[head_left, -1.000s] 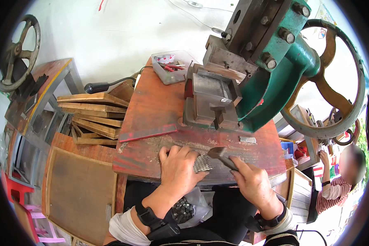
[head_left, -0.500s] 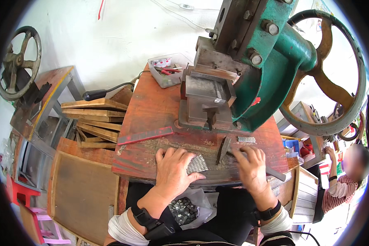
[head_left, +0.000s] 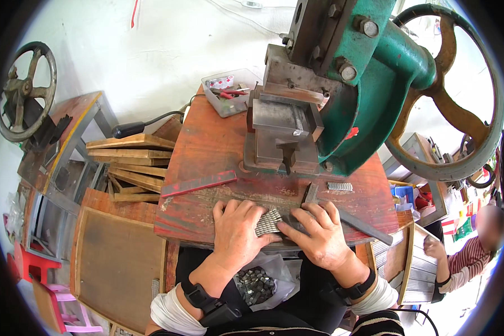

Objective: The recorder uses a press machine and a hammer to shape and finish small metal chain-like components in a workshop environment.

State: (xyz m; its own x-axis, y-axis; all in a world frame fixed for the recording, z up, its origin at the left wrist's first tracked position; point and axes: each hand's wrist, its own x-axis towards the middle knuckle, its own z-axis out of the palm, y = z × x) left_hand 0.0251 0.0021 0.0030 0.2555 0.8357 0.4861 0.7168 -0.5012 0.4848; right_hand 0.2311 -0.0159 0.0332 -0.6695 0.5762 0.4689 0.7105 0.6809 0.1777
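Note:
A pad of small silvery metal pieces (head_left: 268, 222), set close in rows, lies near the front edge of the wooden bench. My left hand (head_left: 235, 232) is closed around its left side, fingers bent and thumb along the near edge. On the other side my right hand (head_left: 321, 235) is bent inward, a fingertip against the right edge of the pad, so both hands grip it between them. The undersides of my fingers are hidden. Just beyond my right hand lies a hammer (head_left: 359, 223), its handle pointing to the near right. A short strip of similar pieces (head_left: 340, 186) lies past the hammer.
A green hand press (head_left: 369, 112) with a large wheel stands at the back of the bench (head_left: 207, 151). Left of it are a plastic tub (head_left: 229, 109) of tools and a red bar (head_left: 199, 185). A bag of metal bits (head_left: 256, 285) hangs below; a co-worker (head_left: 476, 252) sits right.
My right hand has moved left, from beside the hammer to the right edge of the pad. The hammer has turned slightly and lies apart from the hand. My left hand stays on the pad.

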